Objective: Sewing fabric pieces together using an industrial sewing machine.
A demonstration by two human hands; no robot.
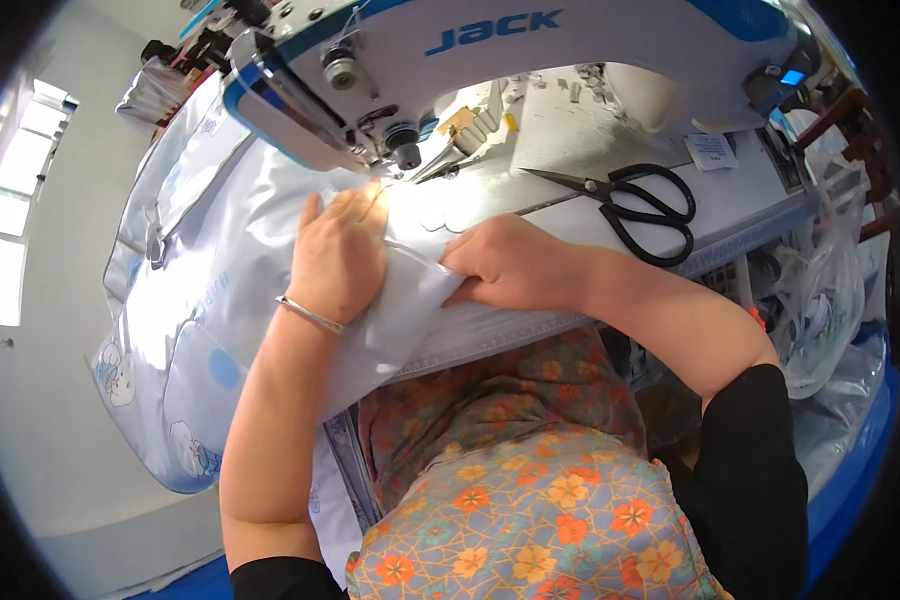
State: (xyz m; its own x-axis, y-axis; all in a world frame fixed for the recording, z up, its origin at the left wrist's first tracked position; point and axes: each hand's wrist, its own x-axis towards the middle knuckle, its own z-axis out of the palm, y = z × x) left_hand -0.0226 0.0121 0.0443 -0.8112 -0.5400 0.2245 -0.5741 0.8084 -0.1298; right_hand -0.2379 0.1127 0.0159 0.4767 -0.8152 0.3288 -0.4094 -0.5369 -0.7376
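A large piece of pale, glossy fabric [260, 220] with blue printed figures spreads over the sewing machine bed and hangs down at the left. My left hand [341, 245] lies flat on it, fingers stretched toward the needle area under the white and blue sewing machine [410, 90]. Just to the right, my right hand [505, 262] pinches the fabric's edge between thumb and curled fingers. The needle and presser foot are mostly lost in the bright lamp glare.
Black-handled scissors [635, 205] lie on the table right of my right hand. Metal tweezers [440, 165] and small scraps are behind the needle area. A white label [711, 152] lies near the right end. Clear plastic bags [820, 340] hang beyond the table's right edge.
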